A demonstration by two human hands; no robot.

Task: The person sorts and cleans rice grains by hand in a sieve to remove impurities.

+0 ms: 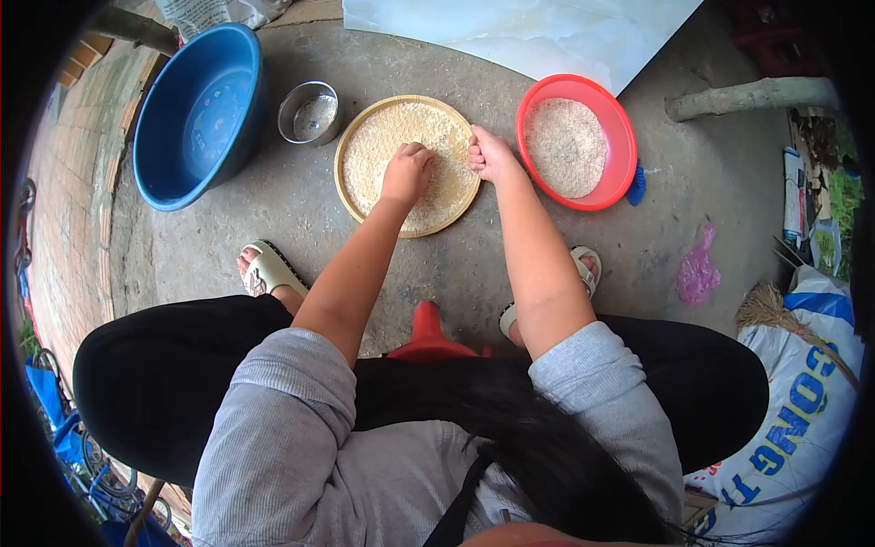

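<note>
A round winnowing tray (pixel 407 232) with a woven rim sits on the concrete floor in front of me, spread with pale grain (pixel 383 137). My left hand (pixel 408 171) is down at the grain near the middle of the tray, its fingers curled; whatever is inside them is hidden. At the tray's right edge, my right hand (pixel 490 153) is closed around the rim. A red basin (pixel 622 150) holding pale grain or meal stands just right of that hand. To the left of the tray is a small metal bowl (pixel 298 114) with a little pale matter in it.
A large blue basin (pixel 244 128) stands tilted at the left. A pale marbled sheet (pixel 510 32) lies at the back. Right of me are a pink plastic bag (pixel 699 272), a log (pixel 756 98), a straw broom (pixel 766 308) and a printed sack (pixel 775 447). A red stool (pixel 427 333) is under me.
</note>
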